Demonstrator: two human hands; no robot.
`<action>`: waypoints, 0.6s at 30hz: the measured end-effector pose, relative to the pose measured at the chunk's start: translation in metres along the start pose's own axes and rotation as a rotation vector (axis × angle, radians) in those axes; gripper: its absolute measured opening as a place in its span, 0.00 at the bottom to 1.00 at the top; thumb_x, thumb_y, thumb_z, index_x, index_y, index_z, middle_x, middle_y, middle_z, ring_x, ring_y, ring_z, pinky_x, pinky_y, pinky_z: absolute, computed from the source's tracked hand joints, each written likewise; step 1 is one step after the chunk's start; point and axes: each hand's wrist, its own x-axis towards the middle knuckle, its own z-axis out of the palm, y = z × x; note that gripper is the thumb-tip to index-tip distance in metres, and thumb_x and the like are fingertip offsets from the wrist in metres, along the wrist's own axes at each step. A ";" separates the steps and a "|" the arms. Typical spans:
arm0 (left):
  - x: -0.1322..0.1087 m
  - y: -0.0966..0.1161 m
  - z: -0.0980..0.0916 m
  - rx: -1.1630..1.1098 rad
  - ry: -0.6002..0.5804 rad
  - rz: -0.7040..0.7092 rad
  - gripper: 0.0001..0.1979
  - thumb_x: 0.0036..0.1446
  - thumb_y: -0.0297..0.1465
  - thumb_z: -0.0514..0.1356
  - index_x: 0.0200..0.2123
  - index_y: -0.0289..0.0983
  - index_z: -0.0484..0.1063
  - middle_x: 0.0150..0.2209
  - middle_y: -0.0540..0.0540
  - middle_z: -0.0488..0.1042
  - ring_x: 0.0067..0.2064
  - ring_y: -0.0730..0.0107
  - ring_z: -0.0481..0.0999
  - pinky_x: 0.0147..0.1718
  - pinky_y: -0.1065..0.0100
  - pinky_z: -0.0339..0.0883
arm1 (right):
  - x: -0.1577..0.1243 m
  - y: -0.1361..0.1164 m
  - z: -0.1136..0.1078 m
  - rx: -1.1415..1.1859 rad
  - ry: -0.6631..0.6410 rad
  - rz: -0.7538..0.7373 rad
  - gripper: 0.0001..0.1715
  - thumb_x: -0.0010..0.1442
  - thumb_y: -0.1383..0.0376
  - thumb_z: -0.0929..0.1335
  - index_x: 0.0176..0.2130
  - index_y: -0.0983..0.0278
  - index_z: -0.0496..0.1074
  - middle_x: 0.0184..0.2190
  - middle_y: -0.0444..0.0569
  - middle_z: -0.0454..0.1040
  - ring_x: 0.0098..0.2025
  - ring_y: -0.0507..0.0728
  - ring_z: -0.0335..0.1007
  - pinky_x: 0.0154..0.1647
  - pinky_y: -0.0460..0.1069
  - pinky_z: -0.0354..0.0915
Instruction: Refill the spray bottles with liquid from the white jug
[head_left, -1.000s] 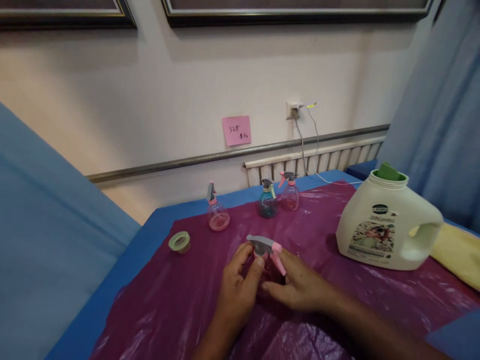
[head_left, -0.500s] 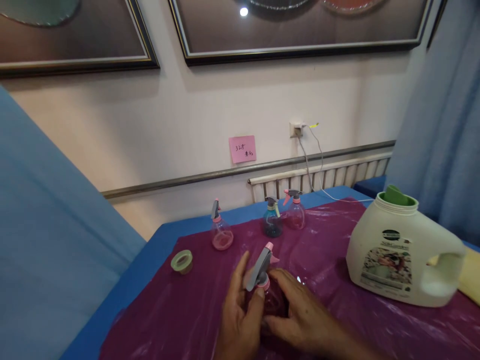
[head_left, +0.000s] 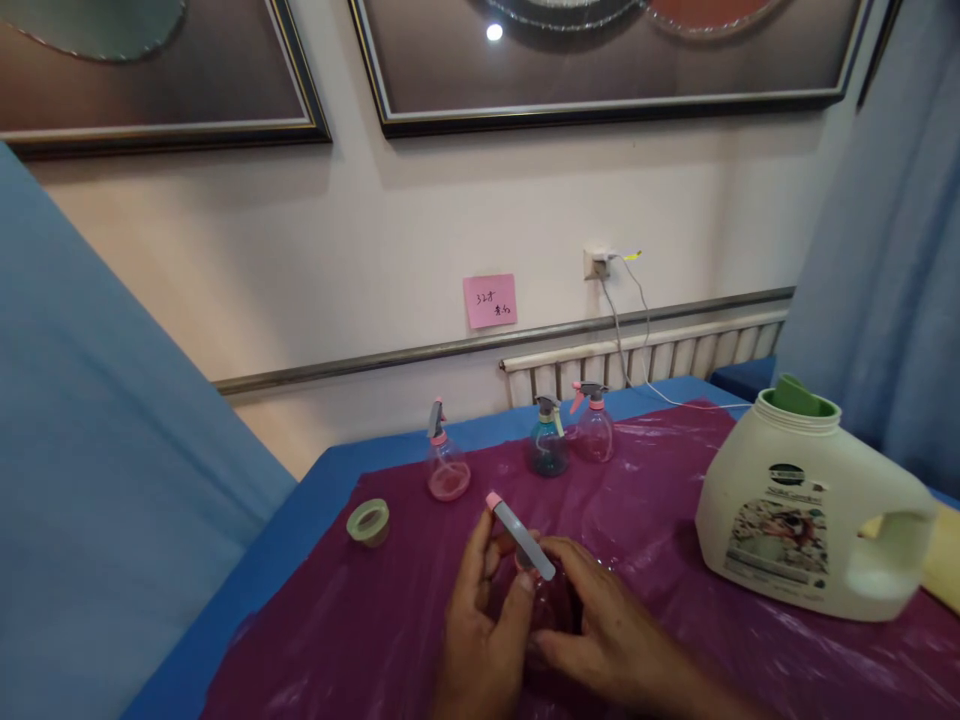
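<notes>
A clear pink spray bottle with a grey and pink trigger head stands between my two hands at the lower middle. My left hand is closed round the neck and trigger head, its thumb on the near side of the collar. On the right side of the body, my right hand grips the bottle, fingers above and thumb below. The head's pink nozzle points to the upper left. My fingers and the reddish sheet behind it make the lower part of the bottle hard to see.
Farther back stand a pink spray bottle, a blue one and another pink one. A small green-rimmed cup sits at left. At right is a large cream jug on the purple plastic sheet.
The spray head has turned in my left hand: its nozzle swung from the upper right to the upper left. My right hand keeps its hold on the bottle body.
</notes>
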 end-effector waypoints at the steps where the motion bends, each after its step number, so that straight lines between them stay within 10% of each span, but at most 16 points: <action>1: 0.002 0.000 -0.001 0.033 0.009 0.005 0.41 0.63 0.44 0.73 0.76 0.47 0.66 0.65 0.38 0.80 0.66 0.48 0.81 0.64 0.53 0.77 | 0.000 -0.001 0.000 -0.002 0.002 0.006 0.43 0.55 0.70 0.78 0.67 0.51 0.73 0.64 0.49 0.78 0.64 0.65 0.75 0.66 0.61 0.70; 12: 0.001 0.008 0.001 0.049 -0.008 0.062 0.39 0.64 0.44 0.73 0.75 0.48 0.69 0.69 0.38 0.77 0.70 0.46 0.78 0.67 0.52 0.76 | -0.001 0.007 0.000 -0.052 0.017 -0.013 0.42 0.55 0.70 0.77 0.67 0.54 0.73 0.64 0.51 0.78 0.62 0.66 0.76 0.63 0.61 0.72; 18: -0.002 0.014 0.005 0.035 0.000 0.021 0.33 0.67 0.43 0.71 0.71 0.46 0.72 0.59 0.40 0.84 0.56 0.53 0.87 0.56 0.57 0.83 | -0.001 0.002 -0.005 -0.060 0.000 0.001 0.42 0.55 0.69 0.78 0.67 0.54 0.72 0.62 0.50 0.79 0.59 0.64 0.77 0.63 0.61 0.72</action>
